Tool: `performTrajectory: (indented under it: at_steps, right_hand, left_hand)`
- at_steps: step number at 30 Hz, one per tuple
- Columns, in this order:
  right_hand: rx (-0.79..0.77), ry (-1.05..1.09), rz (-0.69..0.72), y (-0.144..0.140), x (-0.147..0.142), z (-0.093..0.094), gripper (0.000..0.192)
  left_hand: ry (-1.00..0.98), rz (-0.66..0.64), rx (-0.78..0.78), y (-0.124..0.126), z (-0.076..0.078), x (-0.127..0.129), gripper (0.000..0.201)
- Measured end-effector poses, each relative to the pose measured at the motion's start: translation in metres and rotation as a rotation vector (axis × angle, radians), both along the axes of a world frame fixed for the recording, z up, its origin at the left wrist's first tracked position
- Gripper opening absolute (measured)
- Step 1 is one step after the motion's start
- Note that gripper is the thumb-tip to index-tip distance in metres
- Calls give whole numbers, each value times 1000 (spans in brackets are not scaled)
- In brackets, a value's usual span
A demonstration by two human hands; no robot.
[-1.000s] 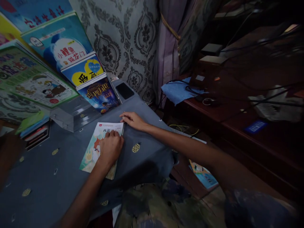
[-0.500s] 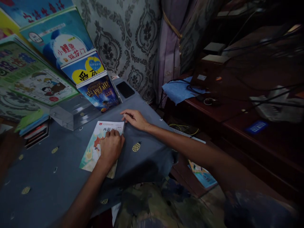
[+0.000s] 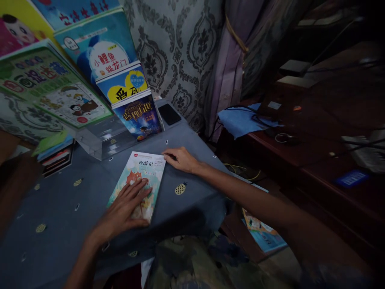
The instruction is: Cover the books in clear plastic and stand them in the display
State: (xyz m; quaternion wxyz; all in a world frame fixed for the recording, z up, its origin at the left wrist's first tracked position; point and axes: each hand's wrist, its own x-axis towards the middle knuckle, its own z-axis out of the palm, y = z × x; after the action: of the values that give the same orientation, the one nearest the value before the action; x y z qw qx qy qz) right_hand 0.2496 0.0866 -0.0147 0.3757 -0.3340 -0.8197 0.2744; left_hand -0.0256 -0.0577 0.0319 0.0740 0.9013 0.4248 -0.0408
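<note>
Paper cover of the storybook [image 3: 141,180] lies flat on the grey-clothed counter [image 3: 60,216]; your left hand [image 3: 124,210] rests open on its lower half, gripping nothing. Keep that palm flat so the book does not slide. Its title reads 西游记. Your right hand [image 3: 182,159], fingers loose and holding nothing, touches the top right corner.

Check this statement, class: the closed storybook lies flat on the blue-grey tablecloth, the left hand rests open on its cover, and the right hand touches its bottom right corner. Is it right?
One detail is wrong. In the head view the right hand touches the top right corner of the storybook, not the bottom one. The rest stands: the closed book lies flat on the tablecloth, with the left hand open on its cover.
</note>
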Motion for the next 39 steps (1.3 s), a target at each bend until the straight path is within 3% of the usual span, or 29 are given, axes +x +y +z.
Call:
performTrajectory:
  at_steps: [3,7,13,20,25,33,39]
  right_hand:
    - [26,-6,16,1,-2,-2,27]
    - [68,-23,51,7,-7,-6,29]
    - [146,-163,97,35,-27,-9,29]
    - [145,-246,97,53,-50,-11,33]
    - [130,-241,71,41,-45,-14,36]
    - [125,-205,181,-1,-32,-15,37]
    - [100,-269,219,-21,-23,-15,58]
  left_hand:
    - [-20,15,6,-17,-8,-17,91]
    - [-61,55,89,-22,-24,-16,75]
    - [-76,143,307,-11,-41,7,59]
    - [-131,246,429,4,-41,37,46]
    - [-250,255,420,7,-42,40,40]
    - [-293,272,429,3,-45,45,37]
    - [-264,267,481,2,-49,48,34]
